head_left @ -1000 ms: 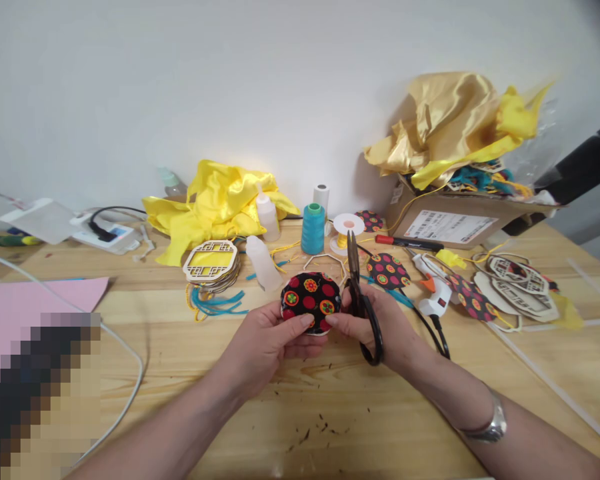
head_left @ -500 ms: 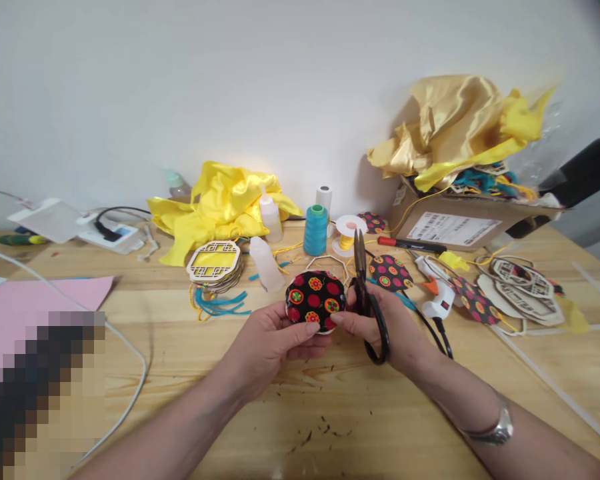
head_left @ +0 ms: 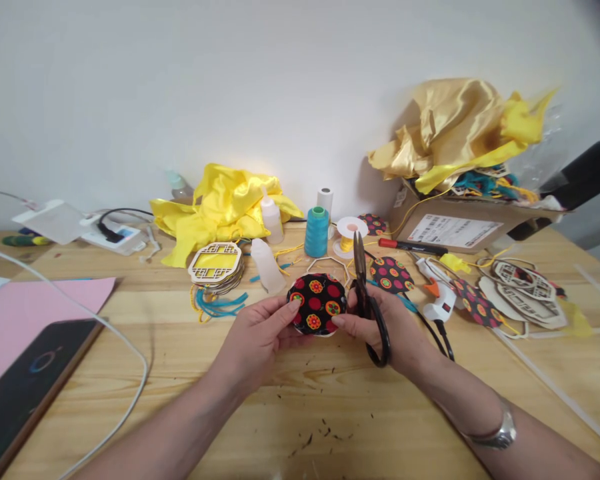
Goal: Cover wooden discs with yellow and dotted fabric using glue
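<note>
A round piece covered in black fabric with red dots and bright flowers (head_left: 316,305) is held just above the wooden table. My left hand (head_left: 260,337) grips its left edge, thumb on top and fingers beneath. The thumb of my right hand (head_left: 390,327) touches its lower right edge. That same hand carries black-handled scissors (head_left: 363,287), blades together and pointing up, away from the piece. Behind the fabric piece lie a pale octagonal frame (head_left: 330,267) and a teal thread cone (head_left: 317,232). Dark fabric scraps (head_left: 325,427) are scattered below my hands.
Left of centre are stacked wooden lattice frames (head_left: 215,263), squeeze bottles (head_left: 266,263) and yellow satin (head_left: 220,200). A cardboard box (head_left: 445,220), a glue gun (head_left: 440,300) and more flowered pieces (head_left: 391,274) are at right. A phone (head_left: 40,380) and white cable (head_left: 143,373) lie at left.
My left thumb has shifted up along the fabric piece's left edge, and the fingers below are more hidden. The scissors stay in my right hand, nearly unmoved.
</note>
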{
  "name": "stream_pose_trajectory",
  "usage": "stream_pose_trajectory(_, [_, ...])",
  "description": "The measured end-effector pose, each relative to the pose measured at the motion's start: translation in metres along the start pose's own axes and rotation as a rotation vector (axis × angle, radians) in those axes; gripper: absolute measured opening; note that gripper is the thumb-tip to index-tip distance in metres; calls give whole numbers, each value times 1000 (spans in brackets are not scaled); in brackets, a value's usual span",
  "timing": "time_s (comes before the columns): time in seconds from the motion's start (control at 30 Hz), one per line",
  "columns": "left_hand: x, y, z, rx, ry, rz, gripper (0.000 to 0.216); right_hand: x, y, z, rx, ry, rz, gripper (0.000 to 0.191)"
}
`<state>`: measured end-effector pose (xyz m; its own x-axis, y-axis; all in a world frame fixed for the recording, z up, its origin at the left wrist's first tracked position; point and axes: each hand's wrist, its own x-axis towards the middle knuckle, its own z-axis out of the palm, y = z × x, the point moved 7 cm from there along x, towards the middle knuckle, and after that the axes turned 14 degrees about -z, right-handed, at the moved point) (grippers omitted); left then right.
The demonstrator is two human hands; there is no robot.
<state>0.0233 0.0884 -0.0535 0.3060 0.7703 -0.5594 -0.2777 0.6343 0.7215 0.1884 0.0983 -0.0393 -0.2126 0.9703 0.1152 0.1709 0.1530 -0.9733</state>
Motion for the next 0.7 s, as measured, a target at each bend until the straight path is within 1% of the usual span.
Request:
stream_pose_trajectory(0.1, [0, 0, -1, 5, 14, 3, 24, 0, 0, 0, 17, -6, 9, 29])
stream_pose_trajectory(0.27, [-1, -1, 3, 7, -6, -16, 27, 0, -3, 0, 45, 4, -1, 28])
stream_pose_trajectory(0.4, [-1, -1, 5, 69, -5, -24, 30, 1, -4, 0, 34, 15, -16, 28])
stream_pose_trajectory(0.53, [-3, -1, 5, 104, -4, -22, 32, 2, -1, 0, 63, 16, 19, 31])
stream_pose_trajectory(0.63, [-4, -3, 5, 132, -8, -40, 35, 3, -1, -4, 85, 41, 31, 34])
stream_pose_trajectory(0.7, [-5, -5, 7, 171, -21, -64, 36, 4, -2, -9, 68, 83, 12, 34])
